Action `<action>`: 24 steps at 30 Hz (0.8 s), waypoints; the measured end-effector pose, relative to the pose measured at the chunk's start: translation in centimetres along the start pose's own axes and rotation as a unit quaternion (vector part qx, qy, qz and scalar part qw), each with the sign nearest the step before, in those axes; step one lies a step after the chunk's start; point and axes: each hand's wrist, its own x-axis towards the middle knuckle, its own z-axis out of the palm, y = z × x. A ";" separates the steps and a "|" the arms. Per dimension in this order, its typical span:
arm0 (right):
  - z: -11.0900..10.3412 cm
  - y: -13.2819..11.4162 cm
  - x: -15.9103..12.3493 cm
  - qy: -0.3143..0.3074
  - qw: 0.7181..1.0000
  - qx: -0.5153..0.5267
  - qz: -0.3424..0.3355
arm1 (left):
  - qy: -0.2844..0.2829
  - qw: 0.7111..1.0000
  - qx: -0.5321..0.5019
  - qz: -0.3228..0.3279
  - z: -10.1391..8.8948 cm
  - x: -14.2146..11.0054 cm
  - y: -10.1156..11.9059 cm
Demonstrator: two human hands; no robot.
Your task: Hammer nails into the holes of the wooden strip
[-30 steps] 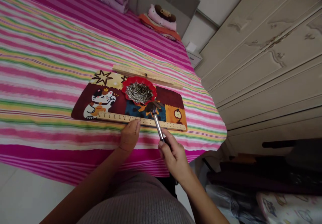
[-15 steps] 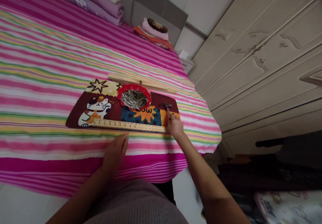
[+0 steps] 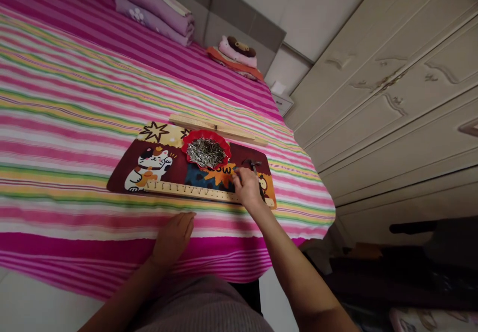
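Observation:
My right hand (image 3: 247, 186) is over the patterned mat, fingers a little apart and holding nothing I can see. Just beyond its fingers, to the upper left, stands a red scalloped bowl (image 3: 206, 151) full of nails. A hammer (image 3: 252, 164) lies on the mat right beside this hand, its handle partly hidden behind it. Along the mat's near edge runs a wooden strip (image 3: 175, 188) with a row of holes; several nails stand upright in its left part. My left hand (image 3: 175, 235) rests on the striped bedspread in front of the strip, fingers stretched out, touching no tool.
Behind the bowl lie wooden strips (image 3: 220, 129) at the far edge of the mat (image 3: 129, 165). Folded purple bedding (image 3: 157, 16) and a pile of folded cloths (image 3: 237, 55) sit at the back. A cream wardrobe (image 3: 373, 98) rises on the right.
My right hand has let go of the hammer and moved left toward the bowl. The hammer now lies on the mat. My left hand stays by the strip as the view shifts slightly.

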 end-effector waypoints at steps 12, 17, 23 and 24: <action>3.3 -7.3 8.4 -0.134 0.990 -0.051 -0.018 | -0.049 0.999 -0.007 -0.006 0.8 -0.4 -0.1; 3.8 -7.5 9.1 -0.160 0.985 -0.045 0.047 | -0.048 0.999 -0.011 -0.004 0.4 -0.3 0.0; 4.0 -6.6 8.9 -0.125 0.988 0.052 0.072 | -0.053 0.998 -0.016 -0.006 0.4 -0.3 0.0; 4.0 -6.4 8.9 -0.115 0.988 0.068 0.072 | -0.054 0.998 -0.019 -0.009 0.4 -0.3 0.0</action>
